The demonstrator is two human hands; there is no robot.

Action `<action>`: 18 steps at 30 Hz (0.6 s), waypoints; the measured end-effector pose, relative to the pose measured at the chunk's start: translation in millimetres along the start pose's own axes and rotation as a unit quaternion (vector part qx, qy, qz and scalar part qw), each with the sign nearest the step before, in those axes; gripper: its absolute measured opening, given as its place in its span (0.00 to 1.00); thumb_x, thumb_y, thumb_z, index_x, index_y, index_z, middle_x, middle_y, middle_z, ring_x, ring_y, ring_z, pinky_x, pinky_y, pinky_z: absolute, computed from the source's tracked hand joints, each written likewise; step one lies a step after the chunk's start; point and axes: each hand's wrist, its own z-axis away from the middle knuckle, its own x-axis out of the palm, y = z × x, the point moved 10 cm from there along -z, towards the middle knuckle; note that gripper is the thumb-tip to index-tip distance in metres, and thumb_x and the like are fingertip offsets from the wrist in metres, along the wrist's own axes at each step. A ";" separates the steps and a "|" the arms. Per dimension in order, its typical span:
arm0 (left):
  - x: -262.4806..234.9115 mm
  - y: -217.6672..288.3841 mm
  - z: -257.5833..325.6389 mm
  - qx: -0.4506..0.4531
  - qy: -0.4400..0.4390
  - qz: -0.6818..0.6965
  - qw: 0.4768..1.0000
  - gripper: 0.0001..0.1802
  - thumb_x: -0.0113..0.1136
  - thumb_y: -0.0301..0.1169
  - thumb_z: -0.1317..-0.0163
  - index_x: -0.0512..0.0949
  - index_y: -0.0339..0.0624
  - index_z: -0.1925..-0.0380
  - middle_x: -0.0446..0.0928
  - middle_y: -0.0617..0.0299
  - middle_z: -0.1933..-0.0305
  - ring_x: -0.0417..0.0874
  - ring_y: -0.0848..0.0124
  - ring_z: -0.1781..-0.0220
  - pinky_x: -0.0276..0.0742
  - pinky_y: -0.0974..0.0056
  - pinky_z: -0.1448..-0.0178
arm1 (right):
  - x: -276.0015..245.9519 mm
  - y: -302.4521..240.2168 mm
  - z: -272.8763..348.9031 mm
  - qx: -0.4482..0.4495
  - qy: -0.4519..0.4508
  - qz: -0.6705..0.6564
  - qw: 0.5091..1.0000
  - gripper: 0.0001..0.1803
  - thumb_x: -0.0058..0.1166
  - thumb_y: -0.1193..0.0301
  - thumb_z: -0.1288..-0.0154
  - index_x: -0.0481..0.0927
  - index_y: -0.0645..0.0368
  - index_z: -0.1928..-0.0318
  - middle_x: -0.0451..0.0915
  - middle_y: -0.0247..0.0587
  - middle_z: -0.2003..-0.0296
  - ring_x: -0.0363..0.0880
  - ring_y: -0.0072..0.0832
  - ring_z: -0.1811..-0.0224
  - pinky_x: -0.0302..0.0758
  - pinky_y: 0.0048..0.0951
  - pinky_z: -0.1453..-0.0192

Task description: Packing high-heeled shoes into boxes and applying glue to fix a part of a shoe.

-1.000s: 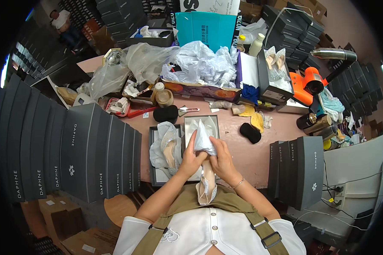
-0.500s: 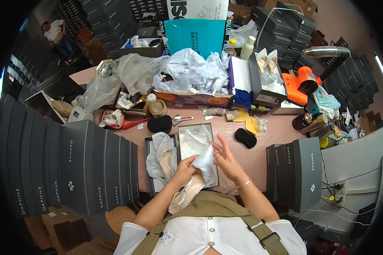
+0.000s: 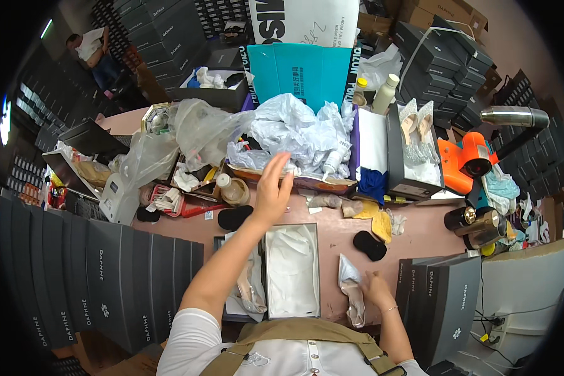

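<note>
My left hand is stretched out over the table, fingers apart and holding nothing, in front of a box of crumpled white tissue paper. A pale shoe with white tissue in its toe lies on the pink table at the right. Beside it is my right hand, its fingers loosely apart; whether they touch the shoe is hard to see. Between my arms sits a grey box part lined with white paper. The matching shoe lies in another box part, partly hidden by my left forearm.
Rows of grey shoeboxes stand at left and right. Black pads, yellow cloths and a jar lie farther back. An orange heat gun and a box with glittery shoes are at the back right.
The shoe has gone from my hands to the table at the right. My left hand has let go and moved forward toward the tissue box. My right hand has moved down and right.
</note>
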 end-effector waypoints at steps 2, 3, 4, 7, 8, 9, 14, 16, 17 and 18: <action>4.2 -30.8 -50.1 0.017 -0.013 -0.079 0.997 0.22 0.51 0.34 0.35 0.69 0.36 0.43 0.68 0.44 0.39 0.64 0.49 0.34 0.58 0.53 0.32 | -113.6 -74.1 -17.3 -0.133 0.174 -0.073 0.973 0.23 0.58 0.71 0.43 0.73 0.65 0.47 0.76 0.53 0.57 0.77 0.46 0.57 0.75 0.39 0.54; 19.1 -64.9 -66.8 0.010 -0.045 -0.144 0.988 0.23 0.51 0.36 0.35 0.69 0.38 0.42 0.66 0.44 0.38 0.61 0.48 0.32 0.56 0.49 0.31 | -163.6 -118.9 -30.0 -0.200 0.187 -0.151 0.950 0.21 0.57 0.74 0.42 0.73 0.66 0.48 0.77 0.50 0.61 0.78 0.41 0.62 0.75 0.34 0.59; 32.5 -92.4 -76.1 0.001 -0.075 -0.204 0.976 0.24 0.51 0.38 0.35 0.68 0.39 0.41 0.64 0.44 0.36 0.58 0.46 0.30 0.54 0.45 0.31 | -201.2 -157.2 -45.3 -0.255 0.204 -0.194 0.925 0.20 0.58 0.73 0.42 0.74 0.67 0.49 0.76 0.52 0.65 0.77 0.41 0.63 0.74 0.35 0.59; 70.7 -158.1 -53.3 -0.145 -0.233 -0.288 0.918 0.26 0.52 0.42 0.36 0.68 0.45 0.40 0.60 0.46 0.33 0.51 0.45 0.28 0.48 0.35 0.32 | -283.0 -275.1 -109.2 -0.376 0.240 -0.179 0.877 0.18 0.57 0.71 0.40 0.76 0.67 0.51 0.78 0.52 0.61 0.78 0.43 0.61 0.75 0.33 0.58; 75.5 -158.2 -49.6 -0.135 -0.222 -0.295 0.919 0.27 0.53 0.43 0.37 0.67 0.49 0.39 0.57 0.48 0.31 0.50 0.47 0.27 0.46 0.31 0.33 | -296.6 -304.7 -141.7 -0.406 0.256 -0.201 0.854 0.19 0.57 0.69 0.40 0.76 0.67 0.51 0.78 0.53 0.59 0.78 0.44 0.59 0.75 0.34 0.57; 74.6 -158.2 -44.5 -0.118 -0.190 -0.293 0.929 0.28 0.53 0.44 0.37 0.67 0.49 0.39 0.59 0.47 0.32 0.51 0.47 0.28 0.47 0.32 0.33 | -301.8 -332.8 -180.9 -0.410 0.259 -0.183 0.855 0.20 0.56 0.66 0.39 0.75 0.67 0.50 0.78 0.55 0.57 0.78 0.45 0.56 0.75 0.36 0.56; 77.4 -158.1 -20.6 -0.114 -0.197 -0.285 0.931 0.29 0.53 0.47 0.38 0.68 0.48 0.39 0.59 0.47 0.33 0.53 0.47 0.28 0.48 0.35 0.31 | -265.9 -388.2 -330.1 -0.235 0.281 0.057 0.929 0.25 0.59 0.60 0.42 0.72 0.63 0.50 0.78 0.53 0.54 0.77 0.48 0.51 0.75 0.43 0.52; 79.9 -156.4 -25.9 -0.115 -0.204 -0.278 0.932 0.30 0.54 0.49 0.39 0.69 0.47 0.40 0.60 0.46 0.33 0.54 0.46 0.29 0.47 0.37 0.31 | -242.5 -370.9 -361.9 -0.238 0.306 0.050 0.920 0.16 0.59 0.61 0.42 0.75 0.60 0.60 0.80 0.50 0.62 0.79 0.47 0.60 0.76 0.41 0.62; 78.0 -156.5 -27.9 -0.117 -0.202 -0.275 0.933 0.31 0.54 0.50 0.39 0.69 0.46 0.40 0.60 0.45 0.34 0.55 0.46 0.29 0.47 0.38 0.30 | -251.8 -374.7 -351.7 -0.274 0.343 0.020 0.898 0.15 0.58 0.61 0.41 0.74 0.60 0.63 0.79 0.51 0.65 0.78 0.48 0.63 0.74 0.41 0.64; 74.3 -154.6 -26.8 -0.113 -0.186 -0.268 0.938 0.35 0.56 0.53 0.41 0.68 0.43 0.40 0.61 0.44 0.34 0.55 0.46 0.29 0.46 0.38 0.30 | -263.4 -374.2 -340.5 -0.307 0.378 -0.011 0.873 0.14 0.57 0.62 0.40 0.74 0.61 0.66 0.78 0.53 0.69 0.77 0.50 0.66 0.73 0.42 0.67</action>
